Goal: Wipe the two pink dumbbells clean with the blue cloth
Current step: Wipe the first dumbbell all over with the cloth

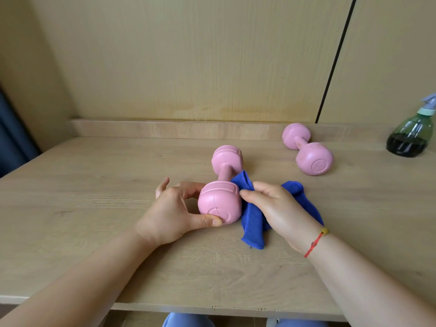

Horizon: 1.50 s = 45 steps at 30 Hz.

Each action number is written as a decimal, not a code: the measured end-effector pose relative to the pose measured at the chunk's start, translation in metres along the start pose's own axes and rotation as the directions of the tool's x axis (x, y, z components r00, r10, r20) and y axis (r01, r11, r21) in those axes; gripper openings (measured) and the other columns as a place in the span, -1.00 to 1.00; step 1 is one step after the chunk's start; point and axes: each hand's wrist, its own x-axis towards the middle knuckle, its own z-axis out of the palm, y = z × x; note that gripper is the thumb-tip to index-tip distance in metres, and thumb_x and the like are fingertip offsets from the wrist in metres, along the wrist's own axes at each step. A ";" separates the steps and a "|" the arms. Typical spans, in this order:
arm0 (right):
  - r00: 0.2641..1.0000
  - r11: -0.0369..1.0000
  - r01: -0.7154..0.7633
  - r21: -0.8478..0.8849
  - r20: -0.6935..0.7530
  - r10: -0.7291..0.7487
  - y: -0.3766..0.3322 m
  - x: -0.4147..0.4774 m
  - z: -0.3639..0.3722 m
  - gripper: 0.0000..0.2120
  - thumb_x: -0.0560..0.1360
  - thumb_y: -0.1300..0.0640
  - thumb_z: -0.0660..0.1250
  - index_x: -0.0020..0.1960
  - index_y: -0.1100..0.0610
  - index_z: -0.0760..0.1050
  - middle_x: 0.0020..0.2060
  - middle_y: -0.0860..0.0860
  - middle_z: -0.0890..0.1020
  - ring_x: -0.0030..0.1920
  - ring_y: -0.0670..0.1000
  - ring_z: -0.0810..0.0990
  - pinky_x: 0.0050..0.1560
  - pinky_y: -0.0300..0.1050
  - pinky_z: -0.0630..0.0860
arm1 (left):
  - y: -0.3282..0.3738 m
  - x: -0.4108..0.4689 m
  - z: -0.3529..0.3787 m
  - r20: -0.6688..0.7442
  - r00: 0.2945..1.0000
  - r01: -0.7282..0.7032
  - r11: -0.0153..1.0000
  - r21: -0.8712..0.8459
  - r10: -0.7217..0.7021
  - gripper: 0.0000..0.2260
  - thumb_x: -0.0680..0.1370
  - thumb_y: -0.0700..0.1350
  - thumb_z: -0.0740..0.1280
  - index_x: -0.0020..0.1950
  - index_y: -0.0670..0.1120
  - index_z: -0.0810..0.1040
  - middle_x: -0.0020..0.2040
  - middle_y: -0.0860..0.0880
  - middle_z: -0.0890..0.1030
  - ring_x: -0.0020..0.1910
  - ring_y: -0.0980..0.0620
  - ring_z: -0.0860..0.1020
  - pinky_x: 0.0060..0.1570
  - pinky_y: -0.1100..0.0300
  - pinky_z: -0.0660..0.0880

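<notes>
A pink dumbbell (221,182) lies on the wooden table (94,208), one head pointing toward me. My left hand (174,208) grips that near head from the left, thumb on its end face and fingers behind it. My right hand (280,208) holds the blue cloth (252,223) and presses it against the right side of the same head. Part of the cloth hangs down onto the table. The second pink dumbbell (306,149) lies untouched at the back right.
A green spray bottle (410,135) with dark liquid stands at the far right near the wall. A low wooden ledge (165,128) runs along the table's back edge. The table's front edge is close to my body.
</notes>
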 end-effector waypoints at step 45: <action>0.859 0.667 0.503 -0.550 0.232 -0.457 0.009 -0.052 0.010 -0.38 0.48 0.42 0.12 0.50 0.07 0.31 0.50 -0.12 0.29 0.50 -0.21 0.20 0.45 -0.33 0.16 | -0.002 -0.002 -0.010 0.100 0.994 -0.009 0.953 -0.301 0.041 -0.47 0.33 -0.02 0.61 0.27 0.05 0.58 0.12 0.16 0.67 0.17 0.17 0.60 0.26 0.21 0.47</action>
